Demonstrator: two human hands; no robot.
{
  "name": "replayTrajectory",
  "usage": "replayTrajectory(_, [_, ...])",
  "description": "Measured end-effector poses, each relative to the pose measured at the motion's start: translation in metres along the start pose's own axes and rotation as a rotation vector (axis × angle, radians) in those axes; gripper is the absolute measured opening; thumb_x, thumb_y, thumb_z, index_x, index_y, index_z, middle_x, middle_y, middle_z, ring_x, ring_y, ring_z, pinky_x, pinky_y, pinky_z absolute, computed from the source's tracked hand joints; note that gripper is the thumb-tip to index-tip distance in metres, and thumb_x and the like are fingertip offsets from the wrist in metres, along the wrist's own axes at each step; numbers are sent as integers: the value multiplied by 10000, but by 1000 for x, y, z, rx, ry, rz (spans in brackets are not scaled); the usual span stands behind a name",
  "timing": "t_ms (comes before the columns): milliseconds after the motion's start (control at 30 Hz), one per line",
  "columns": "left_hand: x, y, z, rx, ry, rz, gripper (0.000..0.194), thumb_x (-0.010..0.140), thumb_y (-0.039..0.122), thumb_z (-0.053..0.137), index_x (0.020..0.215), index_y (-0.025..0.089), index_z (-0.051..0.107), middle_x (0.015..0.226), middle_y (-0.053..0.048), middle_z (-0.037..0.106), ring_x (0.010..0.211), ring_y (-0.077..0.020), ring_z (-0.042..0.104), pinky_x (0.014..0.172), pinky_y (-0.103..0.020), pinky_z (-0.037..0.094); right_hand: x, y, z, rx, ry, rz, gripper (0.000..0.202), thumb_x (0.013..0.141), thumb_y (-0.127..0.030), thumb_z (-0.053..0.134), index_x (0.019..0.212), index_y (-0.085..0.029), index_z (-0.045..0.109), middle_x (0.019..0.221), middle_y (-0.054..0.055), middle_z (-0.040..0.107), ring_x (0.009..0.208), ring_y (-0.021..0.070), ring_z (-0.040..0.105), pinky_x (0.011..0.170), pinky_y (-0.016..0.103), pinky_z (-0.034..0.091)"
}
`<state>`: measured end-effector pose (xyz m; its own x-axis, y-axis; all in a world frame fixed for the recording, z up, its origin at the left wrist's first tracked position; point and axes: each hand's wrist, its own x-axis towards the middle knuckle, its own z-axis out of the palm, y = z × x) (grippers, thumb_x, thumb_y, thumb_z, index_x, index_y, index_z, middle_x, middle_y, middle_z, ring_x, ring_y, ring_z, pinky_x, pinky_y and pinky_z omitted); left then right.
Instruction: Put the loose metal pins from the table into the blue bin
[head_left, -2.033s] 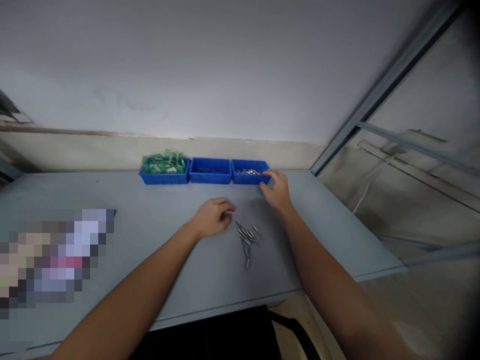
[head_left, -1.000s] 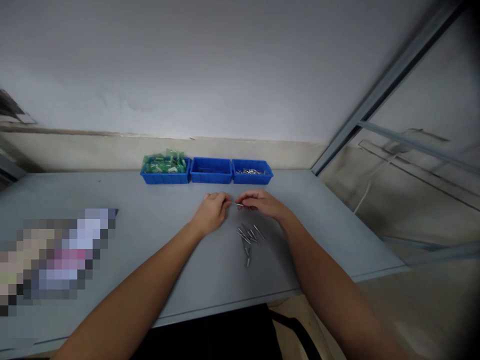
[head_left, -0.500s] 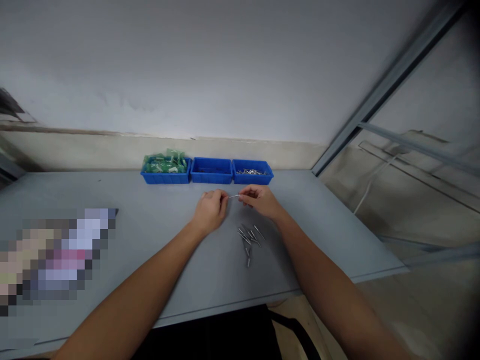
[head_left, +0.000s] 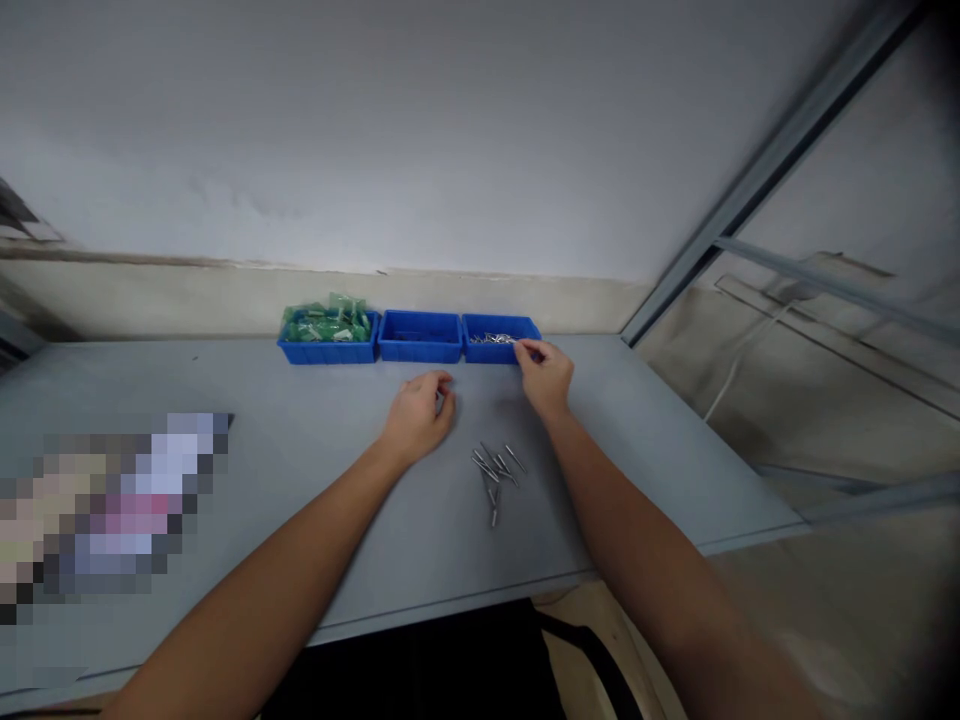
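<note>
My left hand rests on the grey table, fingers curled, with a gap between thumb and forefinger and nothing visible in it. My right hand is at the front right corner of the right blue bin, its thumb and forefinger pinched at the rim. Whatever the pinch holds is too small to make out. Inside that bin lie many small shiny metal pieces. Between my forearms is a loose pile of slim metal pins on the tabletop.
The middle blue bin holds a few dark bits. Green plastic packets fill the left blue bin. Behind them stands the wall. A blurred-out item lies on the left of the table. A metal frame rises at right.
My right hand has moved away from the left, forward and right to the right bin. The thin metal rod between both hands no longer shows there. My left hand's fingers have parted.
</note>
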<state>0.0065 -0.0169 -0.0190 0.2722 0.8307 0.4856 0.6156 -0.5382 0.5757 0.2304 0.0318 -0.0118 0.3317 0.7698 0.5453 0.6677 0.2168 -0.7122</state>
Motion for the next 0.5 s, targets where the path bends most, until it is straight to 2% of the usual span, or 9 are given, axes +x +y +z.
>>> replayTrajectory(167, [1, 1, 0, 7, -48, 2, 181, 841, 195, 484, 1007, 152, 543, 900, -90, 641, 881, -207, 603, 825, -369, 479, 20, 23, -12, -89, 104, 106, 373, 811, -415, 550, 951, -124, 737, 779, 90, 698, 721, 209, 616, 712, 328, 467])
replayTrajectory(300, [2, 2, 0, 23, -91, -8, 186, 843, 193, 485, 1010, 143, 549, 916, -95, 639, 885, -215, 599, 815, -375, 476, 22, 30, -10, -126, 29, 128, 403, 799, -423, 558, 956, -102, 745, 697, 82, 678, 665, 205, 607, 702, 333, 457])
replayTrajectory(500, [2, 3, -2, 36, -123, -14, 178, 847, 203, 479, 1000, 151, 552, 932, -95, 641, 888, -214, 591, 804, -373, 470, 18, 31, -1, -65, -111, 76, 445, 806, -446, 539, 1070, -136, 719, 774, 72, 695, 730, 208, 616, 752, 348, 474])
